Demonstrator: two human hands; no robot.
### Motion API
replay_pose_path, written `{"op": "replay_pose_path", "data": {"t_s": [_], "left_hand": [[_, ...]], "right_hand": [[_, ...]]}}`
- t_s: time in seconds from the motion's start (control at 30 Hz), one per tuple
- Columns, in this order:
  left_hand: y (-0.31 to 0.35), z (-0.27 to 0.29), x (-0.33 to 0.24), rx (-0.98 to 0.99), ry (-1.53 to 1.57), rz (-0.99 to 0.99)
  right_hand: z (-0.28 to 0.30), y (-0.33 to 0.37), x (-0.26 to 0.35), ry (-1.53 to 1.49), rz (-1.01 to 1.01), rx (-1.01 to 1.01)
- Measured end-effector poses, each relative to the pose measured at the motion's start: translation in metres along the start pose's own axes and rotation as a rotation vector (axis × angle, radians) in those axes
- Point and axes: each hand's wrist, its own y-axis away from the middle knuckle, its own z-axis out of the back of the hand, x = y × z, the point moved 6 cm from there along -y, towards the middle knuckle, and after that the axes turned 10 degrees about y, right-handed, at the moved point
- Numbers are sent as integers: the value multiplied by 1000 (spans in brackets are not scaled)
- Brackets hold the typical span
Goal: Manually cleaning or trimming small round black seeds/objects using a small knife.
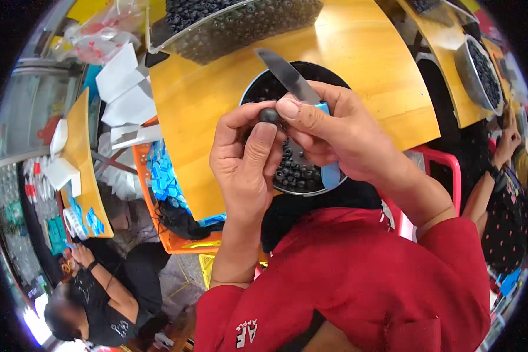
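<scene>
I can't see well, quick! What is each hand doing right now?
Left hand: closed, pinching a small dark round piece.
Right hand: closed, gripping a blue-handled knife, thumb on the piece.

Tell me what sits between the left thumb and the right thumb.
A small dark round piece, pinched between left hand and right hand, in the head view.

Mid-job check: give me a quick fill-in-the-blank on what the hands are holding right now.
1. The left hand pinches a small round ____ bead.
2. The right hand holds a knife with a ____ handle.
3. Under both hands sits a round bowl of beads on a ____ table.

Missing words: black; blue; yellow
</scene>
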Motion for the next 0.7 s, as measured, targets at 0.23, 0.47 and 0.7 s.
{"op": "replay_pose_path", "data": {"t_s": [0.23,0.47,0.7], "left_hand": [[5,-2,-3,83,106,103],[17,-21,12,97,104,262],[14,-21,18,241,243,372]], "right_hand": [[-10,18,0,209,82,-188],[7,32,8,174,137,-173],[10,31,8,13,85,198]]}}
